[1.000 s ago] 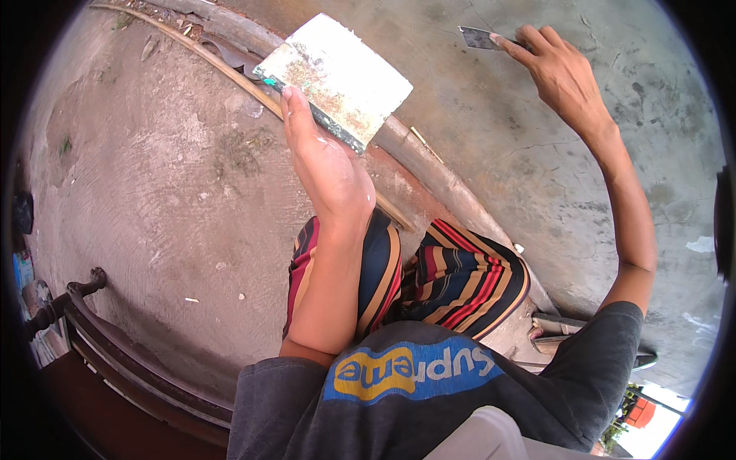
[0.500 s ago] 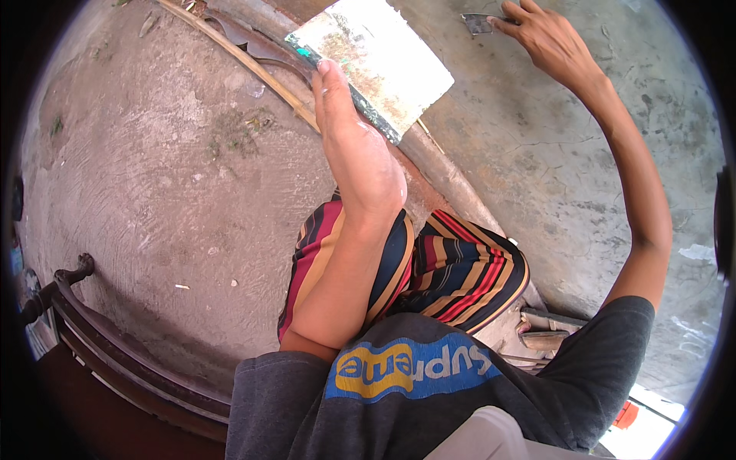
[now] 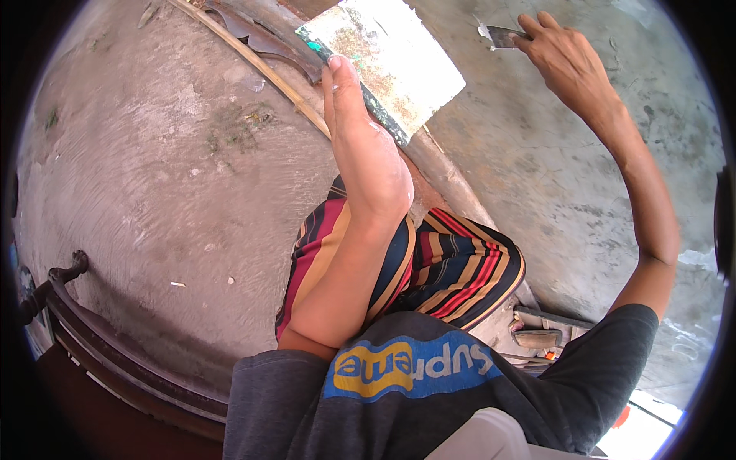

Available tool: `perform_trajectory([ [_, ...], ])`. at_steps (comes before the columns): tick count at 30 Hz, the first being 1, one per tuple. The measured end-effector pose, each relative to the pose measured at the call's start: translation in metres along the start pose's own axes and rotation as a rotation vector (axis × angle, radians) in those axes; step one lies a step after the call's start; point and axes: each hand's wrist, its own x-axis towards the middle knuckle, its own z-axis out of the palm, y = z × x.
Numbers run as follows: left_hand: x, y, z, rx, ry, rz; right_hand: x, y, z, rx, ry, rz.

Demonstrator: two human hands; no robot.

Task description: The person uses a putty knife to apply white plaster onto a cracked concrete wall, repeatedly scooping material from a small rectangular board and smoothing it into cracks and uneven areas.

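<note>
My left hand (image 3: 359,126) is closed on the dark, green-stained edge of a flat board (image 3: 391,57), its thumb lying along that edge. The board's face is coated white with brownish smears. Beyond it to the right, my right hand (image 3: 563,57) grips a small putty knife (image 3: 504,37), fingers bent around its near end. White paste clings to the blade's far tip. The knife is held close to a grey cement surface (image 3: 552,184); whether the blade touches it I cannot tell.
Rough concrete ground (image 3: 176,153) spreads to the left. A long wooden strip (image 3: 253,61) lies beside a curved dark piece (image 3: 268,50) at the top. Dark curved furniture rails (image 3: 130,368) stand at lower left. A wooden box-like item (image 3: 540,337) sits beside my right sleeve.
My right hand and the putty knife have moved slightly right and down; white paste now shows on the blade tip. My left hand and the board have shifted a little right in view.
</note>
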Motion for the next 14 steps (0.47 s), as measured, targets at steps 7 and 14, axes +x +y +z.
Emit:
perform_trajectory([
  [7, -0.004, -0.006, 0.008, -0.014, 0.007, -0.044, 0.012, -0.003, 0.039, -0.019, 0.135, -0.042],
  [14, -0.002, 0.0, 0.002, -0.002, -0.018, -0.032, 0.002, 0.01, 0.03, 0.006, -0.279, 0.074],
])
